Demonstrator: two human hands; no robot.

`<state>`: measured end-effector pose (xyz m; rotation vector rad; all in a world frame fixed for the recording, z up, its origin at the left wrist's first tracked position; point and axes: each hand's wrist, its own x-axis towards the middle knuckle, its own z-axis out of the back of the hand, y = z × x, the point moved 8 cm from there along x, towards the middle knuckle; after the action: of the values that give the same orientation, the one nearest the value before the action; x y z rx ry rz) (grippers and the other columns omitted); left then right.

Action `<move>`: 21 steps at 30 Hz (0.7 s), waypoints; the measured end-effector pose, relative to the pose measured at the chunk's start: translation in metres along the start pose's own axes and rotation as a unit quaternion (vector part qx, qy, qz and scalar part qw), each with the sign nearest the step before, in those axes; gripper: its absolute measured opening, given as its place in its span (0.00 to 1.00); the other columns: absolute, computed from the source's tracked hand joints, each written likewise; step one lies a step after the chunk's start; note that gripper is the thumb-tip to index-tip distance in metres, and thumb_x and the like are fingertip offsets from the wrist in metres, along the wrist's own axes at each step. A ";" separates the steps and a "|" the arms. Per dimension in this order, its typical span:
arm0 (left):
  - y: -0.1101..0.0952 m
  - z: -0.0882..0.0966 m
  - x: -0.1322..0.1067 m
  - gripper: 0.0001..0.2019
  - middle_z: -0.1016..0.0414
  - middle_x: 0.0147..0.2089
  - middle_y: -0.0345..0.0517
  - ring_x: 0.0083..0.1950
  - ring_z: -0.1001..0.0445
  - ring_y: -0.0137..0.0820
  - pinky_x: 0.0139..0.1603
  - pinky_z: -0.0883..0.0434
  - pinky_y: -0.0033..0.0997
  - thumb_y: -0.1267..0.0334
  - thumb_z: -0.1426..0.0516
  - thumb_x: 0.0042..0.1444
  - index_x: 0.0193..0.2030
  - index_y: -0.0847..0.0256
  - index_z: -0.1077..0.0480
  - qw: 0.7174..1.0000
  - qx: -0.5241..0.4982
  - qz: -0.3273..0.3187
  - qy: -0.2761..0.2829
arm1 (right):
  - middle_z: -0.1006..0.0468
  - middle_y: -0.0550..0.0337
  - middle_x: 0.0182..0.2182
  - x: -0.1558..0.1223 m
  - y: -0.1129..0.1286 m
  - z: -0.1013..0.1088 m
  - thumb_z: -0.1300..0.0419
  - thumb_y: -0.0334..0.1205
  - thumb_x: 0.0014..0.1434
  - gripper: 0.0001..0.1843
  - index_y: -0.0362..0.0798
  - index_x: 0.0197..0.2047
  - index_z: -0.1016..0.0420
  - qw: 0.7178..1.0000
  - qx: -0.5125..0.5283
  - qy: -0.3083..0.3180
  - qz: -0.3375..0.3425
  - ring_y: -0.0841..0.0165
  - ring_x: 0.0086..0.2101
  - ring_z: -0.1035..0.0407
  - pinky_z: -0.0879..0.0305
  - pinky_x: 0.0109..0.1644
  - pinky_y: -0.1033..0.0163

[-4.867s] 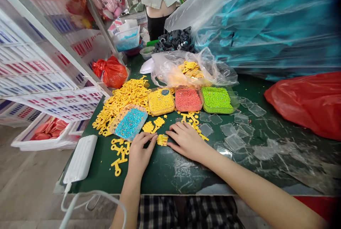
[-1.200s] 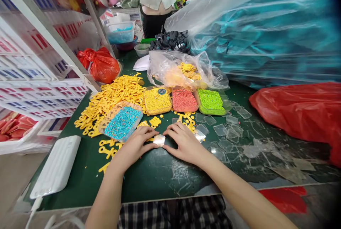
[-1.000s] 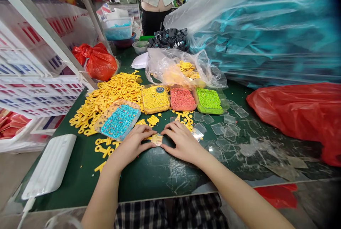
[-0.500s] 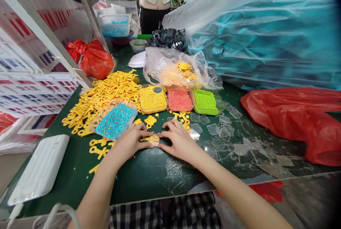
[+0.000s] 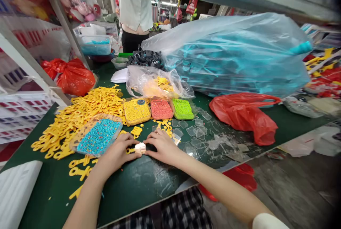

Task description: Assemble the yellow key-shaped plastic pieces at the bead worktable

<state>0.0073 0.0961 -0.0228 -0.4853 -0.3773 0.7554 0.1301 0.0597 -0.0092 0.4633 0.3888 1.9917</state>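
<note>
Your left hand point(image 5: 117, 150) and right hand point(image 5: 163, 147) meet over the small piece point(image 5: 140, 147), which lies flat on the green table point(image 5: 138, 186), just in front of the blue bead tray point(image 5: 98, 137). The fingers of both hands are drawn in narrow, and thumb and forefinger tips pinch the piece from either side. It looks pale and shiny, as if a clear cover sits on it, though it is too small to be sure.

Keep the piece flat on the table while you press, so that nothing inside can roll out. Push evenly from both sides, with your fingertips on the edges and not the middle. Keep your left wrist off the blue bead tray, whose rim is just beside your knuckles. Loose yellow key shapes point(image 5: 80, 172) lie under and around your left forearm, so lift that arm clear instead of dragging it.

Beyond your hands stand the yellow bead tray point(image 5: 136, 111), red bead tray point(image 5: 161, 108) and green bead tray point(image 5: 182, 108), with clear covers point(image 5: 197, 133) scattered to the right.

Some seconds ago the piece showed plain yellow between your fingertips; now it reads whitish. Your hands have stayed at the same spot. Your head has turned right, so the whole red bag point(image 5: 245, 117) and the floor beyond the table edge now show.
</note>
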 end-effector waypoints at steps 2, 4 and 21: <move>-0.012 0.005 -0.002 0.14 0.28 0.39 0.44 0.43 0.27 0.38 0.44 0.28 0.37 0.52 0.36 0.52 0.43 0.54 0.23 0.999 0.010 -0.015 -0.031 | 0.22 0.56 0.38 -0.002 -0.007 0.001 0.37 0.40 0.59 0.10 0.49 0.44 0.25 0.993 0.101 -0.042 -0.046 0.62 0.43 0.32 0.37 0.50 0.55; -0.024 0.010 -0.004 0.14 0.27 0.42 0.44 0.45 0.27 0.38 0.45 0.28 0.37 0.52 0.37 0.53 0.45 0.53 0.24 0.997 0.015 -0.035 -0.065 | 0.21 0.59 0.36 -0.007 -0.014 -0.002 0.39 0.40 0.60 0.09 0.48 0.43 0.27 0.967 0.225 -0.076 -0.095 0.66 0.37 0.29 0.34 0.43 0.60; -0.063 0.025 -0.026 0.09 0.24 0.45 0.51 0.46 0.25 0.35 0.47 0.28 0.37 0.65 0.49 0.63 0.44 0.59 0.28 0.954 0.102 -0.134 -0.249 | 0.24 0.44 0.51 0.100 -0.101 0.162 0.49 0.55 0.62 0.26 0.45 0.52 0.27 0.957 0.021 -0.286 -0.045 0.53 0.53 0.32 0.38 0.56 0.47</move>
<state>0.0125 0.0445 0.0283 -0.0373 -0.8108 0.6373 0.2446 0.2053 0.1010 0.9963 0.0833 1.6700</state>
